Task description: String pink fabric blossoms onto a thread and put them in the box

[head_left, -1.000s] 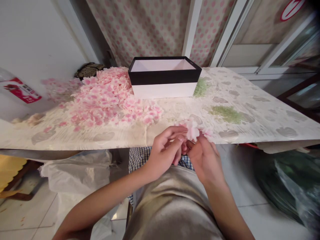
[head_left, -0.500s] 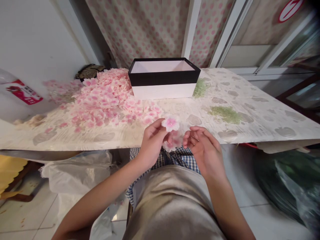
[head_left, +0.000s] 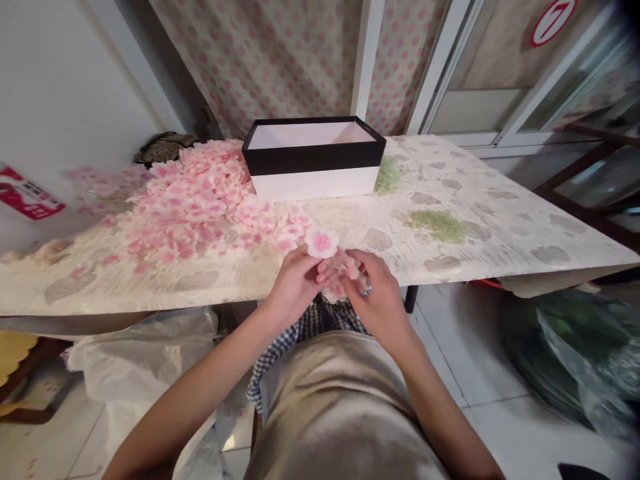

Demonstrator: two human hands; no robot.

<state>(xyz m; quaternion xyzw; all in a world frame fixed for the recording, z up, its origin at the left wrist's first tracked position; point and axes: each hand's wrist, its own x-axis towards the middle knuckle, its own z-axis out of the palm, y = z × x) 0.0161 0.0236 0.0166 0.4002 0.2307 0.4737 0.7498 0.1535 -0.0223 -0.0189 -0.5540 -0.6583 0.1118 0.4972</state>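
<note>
An artificial flower (head_left: 322, 243), white-edged with a pink centre, faces up at the table's front edge. My left hand (head_left: 295, 283) is closed on it, thumb and fingers pinching beneath the petals. More pale pink flowers (head_left: 334, 290) hang below, between the hands. My right hand (head_left: 377, 290) has its thumb and fingers closed around a pink artificial flower (head_left: 350, 264) in that same cluster; its fingertips are partly hidden by petals. Beyond my hands, a large heap of pink artificial flowers (head_left: 185, 200) lies on the table to the left.
A white box with a black rim (head_left: 315, 181) stands at the back of the patterned tablecloth (head_left: 500, 233). Thin green sprigs (head_left: 437, 225) lie to the right, with more green bits (head_left: 387, 175) beside the box. White plastic bags (head_left: 145, 360) hang below the table at left.
My right hand has come in leftward from its loose, apart pose and closed on the pink flowers. My view has shifted slightly to the right.
</note>
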